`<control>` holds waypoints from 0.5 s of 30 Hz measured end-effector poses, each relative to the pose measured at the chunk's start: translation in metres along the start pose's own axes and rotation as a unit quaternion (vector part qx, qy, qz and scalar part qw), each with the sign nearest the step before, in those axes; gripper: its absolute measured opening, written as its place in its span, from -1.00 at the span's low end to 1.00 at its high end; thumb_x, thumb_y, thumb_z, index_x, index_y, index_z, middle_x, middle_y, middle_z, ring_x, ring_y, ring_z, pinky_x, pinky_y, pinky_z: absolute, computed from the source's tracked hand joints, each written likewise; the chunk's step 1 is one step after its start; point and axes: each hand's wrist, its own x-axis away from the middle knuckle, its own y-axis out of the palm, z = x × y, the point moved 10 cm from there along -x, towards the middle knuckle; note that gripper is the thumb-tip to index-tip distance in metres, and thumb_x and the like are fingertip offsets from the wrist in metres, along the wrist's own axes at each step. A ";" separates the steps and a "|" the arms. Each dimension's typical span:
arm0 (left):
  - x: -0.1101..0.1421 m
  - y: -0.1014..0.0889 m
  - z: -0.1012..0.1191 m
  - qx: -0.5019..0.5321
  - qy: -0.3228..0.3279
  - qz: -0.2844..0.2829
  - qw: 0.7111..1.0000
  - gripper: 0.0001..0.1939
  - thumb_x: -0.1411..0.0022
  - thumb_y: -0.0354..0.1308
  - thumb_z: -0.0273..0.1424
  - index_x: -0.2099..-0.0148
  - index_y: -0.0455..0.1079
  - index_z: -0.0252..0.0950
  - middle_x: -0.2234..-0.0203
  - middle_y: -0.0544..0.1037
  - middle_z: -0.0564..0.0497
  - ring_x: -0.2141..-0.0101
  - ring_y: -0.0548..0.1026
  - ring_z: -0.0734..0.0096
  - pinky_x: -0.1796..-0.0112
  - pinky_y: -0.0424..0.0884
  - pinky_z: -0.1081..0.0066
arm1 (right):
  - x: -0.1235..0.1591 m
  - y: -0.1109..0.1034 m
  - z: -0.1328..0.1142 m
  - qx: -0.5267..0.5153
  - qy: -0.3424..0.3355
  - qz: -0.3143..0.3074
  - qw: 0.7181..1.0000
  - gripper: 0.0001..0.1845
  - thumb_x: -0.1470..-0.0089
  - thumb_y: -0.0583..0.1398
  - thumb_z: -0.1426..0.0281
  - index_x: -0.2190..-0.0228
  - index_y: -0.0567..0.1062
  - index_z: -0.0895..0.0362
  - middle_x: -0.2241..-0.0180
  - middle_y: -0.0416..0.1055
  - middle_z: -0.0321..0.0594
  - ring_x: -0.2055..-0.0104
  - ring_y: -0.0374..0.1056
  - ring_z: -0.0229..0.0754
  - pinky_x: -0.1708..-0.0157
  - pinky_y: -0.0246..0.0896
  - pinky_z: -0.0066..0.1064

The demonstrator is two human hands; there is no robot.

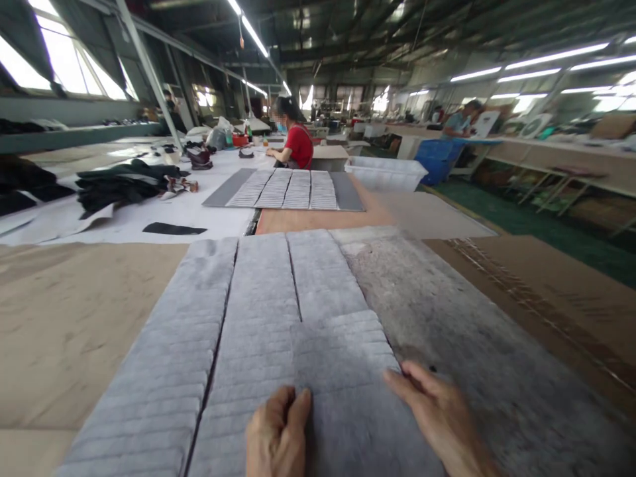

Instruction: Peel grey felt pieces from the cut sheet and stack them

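Note:
Three columns of overlapping grey fabric pieces [263,285] lie on a board in front of me. A darker grey fabric piece [342,371] lies over the right column, between my two hands. My left hand [278,430] is closed, thumb against curled fingers, at that piece's left edge. At the opposite edge, my right hand [437,411] has its thumb and forefinger on the piece, closed around its side. The fabric's near end runs out of view below.
A grey board surface [427,298] extends to the right, beside brown cardboard [546,285]. Ahead lies another board [218,192] with rows of strips. A person in red [299,142] sits beyond it, near a white bin [385,173]. Dark cloth [122,185] is piled at left.

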 end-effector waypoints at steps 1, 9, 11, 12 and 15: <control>-0.007 0.006 0.010 -0.019 0.017 0.005 1.000 -0.64 -0.02 0.07 -0.08 0.54 0.35 -0.29 0.67 0.40 0.06 0.50 0.37 0.34 0.50 0.20 0.48 | -0.012 0.000 0.002 0.016 -0.002 -0.005 1.000 -0.59 0.12 0.08 0.01 0.61 0.39 0.09 0.68 0.26 -0.40 0.59 0.18 -0.29 0.59 0.03 -0.50; -0.050 0.039 0.055 -0.247 0.058 0.008 0.967 -0.67 -0.17 -0.09 -0.27 0.57 0.28 -0.26 0.69 0.38 0.03 0.57 0.33 0.38 0.50 0.05 0.43 | -0.077 0.006 0.003 0.096 -0.038 0.003 0.995 -0.62 0.10 0.06 0.03 0.59 0.42 0.06 0.72 0.26 -0.37 0.62 0.21 -0.25 0.59 0.02 -0.47; -0.057 0.041 0.058 -0.302 0.047 0.013 0.952 -0.68 -0.19 -0.10 -0.28 0.55 0.31 -0.24 0.67 0.44 -0.01 0.54 0.40 0.32 0.49 0.05 0.42 | -0.085 0.010 0.003 0.109 -0.045 0.007 0.993 -0.61 0.10 0.05 0.02 0.57 0.43 0.05 0.68 0.31 -0.34 0.60 0.24 -0.23 0.56 0.04 -0.45; -0.059 0.042 0.058 -0.326 0.038 0.014 0.945 -0.69 -0.19 -0.10 -0.27 0.51 0.33 -0.23 0.64 0.47 -0.03 0.51 0.43 0.28 0.49 0.05 0.41 | -0.089 0.012 0.004 0.118 -0.048 0.009 0.992 -0.61 0.09 0.04 0.02 0.57 0.44 0.05 0.67 0.33 -0.33 0.59 0.26 -0.22 0.55 0.04 -0.44; -0.063 0.044 0.057 -0.378 0.013 0.013 0.926 -0.70 -0.21 -0.11 -0.24 0.42 0.38 -0.21 0.51 0.56 -0.11 0.39 0.50 0.15 0.47 0.08 0.38 | -0.095 0.015 0.005 0.148 -0.052 0.017 0.987 -0.62 0.10 0.03 0.03 0.56 0.43 0.04 0.65 0.37 -0.31 0.59 0.27 -0.19 0.54 0.02 -0.43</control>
